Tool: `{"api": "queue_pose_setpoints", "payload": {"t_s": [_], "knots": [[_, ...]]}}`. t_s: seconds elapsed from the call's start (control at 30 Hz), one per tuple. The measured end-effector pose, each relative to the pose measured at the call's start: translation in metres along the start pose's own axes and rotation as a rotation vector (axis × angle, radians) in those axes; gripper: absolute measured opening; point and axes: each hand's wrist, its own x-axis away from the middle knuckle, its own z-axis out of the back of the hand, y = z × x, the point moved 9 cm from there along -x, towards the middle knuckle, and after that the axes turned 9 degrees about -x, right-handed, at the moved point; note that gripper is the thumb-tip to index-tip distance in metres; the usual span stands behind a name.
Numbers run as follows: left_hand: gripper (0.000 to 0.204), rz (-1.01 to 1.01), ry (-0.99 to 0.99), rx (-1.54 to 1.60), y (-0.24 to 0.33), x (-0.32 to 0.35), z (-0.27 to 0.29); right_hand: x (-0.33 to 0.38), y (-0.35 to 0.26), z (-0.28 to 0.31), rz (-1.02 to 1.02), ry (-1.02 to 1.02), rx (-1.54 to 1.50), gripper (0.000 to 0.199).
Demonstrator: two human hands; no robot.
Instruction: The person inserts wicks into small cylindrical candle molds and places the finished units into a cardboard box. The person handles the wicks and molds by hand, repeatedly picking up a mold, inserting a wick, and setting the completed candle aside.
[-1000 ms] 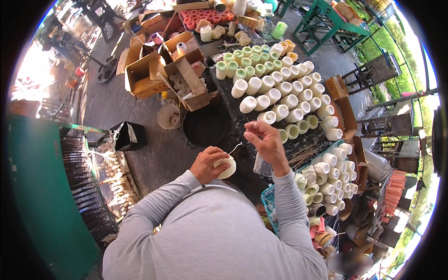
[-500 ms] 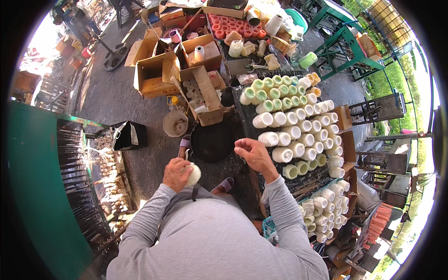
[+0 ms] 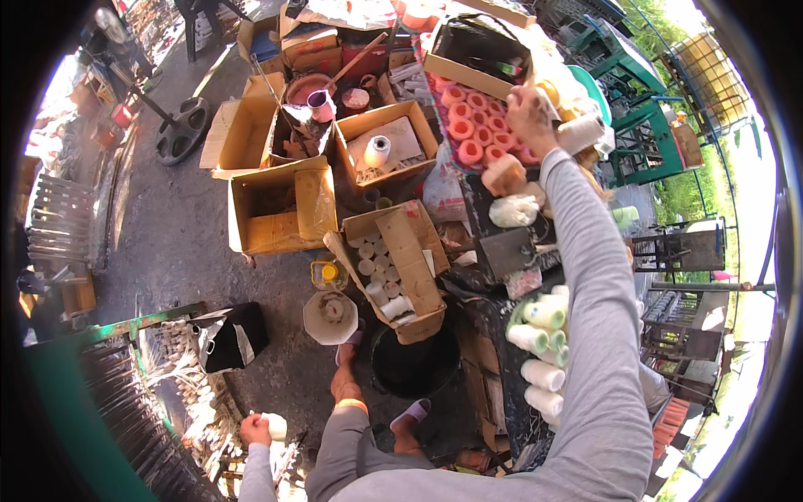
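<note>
Low at left, my left hand (image 3: 256,430) is wrapped round a small white cylinder (image 3: 274,427), while my half-curled right hand (image 3: 529,117), its hold unclear, reaches beside an open brown cardboard box (image 3: 464,75), and a dipping grey sleeve (image 3: 595,293) could topple the white and pale-green cylinders (image 3: 544,375).

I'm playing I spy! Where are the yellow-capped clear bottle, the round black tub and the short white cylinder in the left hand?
Yellow-capped clear bottle (image 3: 329,272), head view: cap.
Round black tub (image 3: 416,361), head view: bare inside.
Short white cylinder (image 3: 275,427), head view: uncovered side.
</note>
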Motion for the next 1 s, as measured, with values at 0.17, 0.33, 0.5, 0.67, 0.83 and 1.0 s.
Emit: {"api": "queue_pose_setpoints", "payload": {"t_s": [0.17, 0.33, 0.5, 0.67, 0.83, 1.0], "knots": [[0.024, 0.127, 0.016, -0.245, -0.063, 0.029, 0.013, -0.117, 0.057, -0.064, 0.077, -0.042, 0.33, 0.029], [0.027, 0.364, -0.073, -0.315, -0.07, 0.072, 0.011, -0.161, 0.103, -0.097, -0.299, -0.401, 0.609, 0.068], [0.026, 0.301, -0.093, -0.189, -0.041, 0.068, 0.004, -0.167, 0.097, -0.097, -0.503, -0.25, 0.582, 0.096], [0.027, 0.238, -0.063, -0.115, -0.025, 0.05, 0.012, -0.162, 0.089, -0.075, -0.557, -0.105, 0.514, 0.074], [0.024, 0.157, -0.004, -0.162, -0.009, 0.019, 0.02, -0.109, 0.006, 0.019, -0.021, 0.347, 0.19, 0.069], [0.02, -0.053, 0.026, -0.05, 0.062, -0.055, 0.018, 0.179, -0.01, 0.187, -0.166, 0.429, 0.053, 0.067]]}}
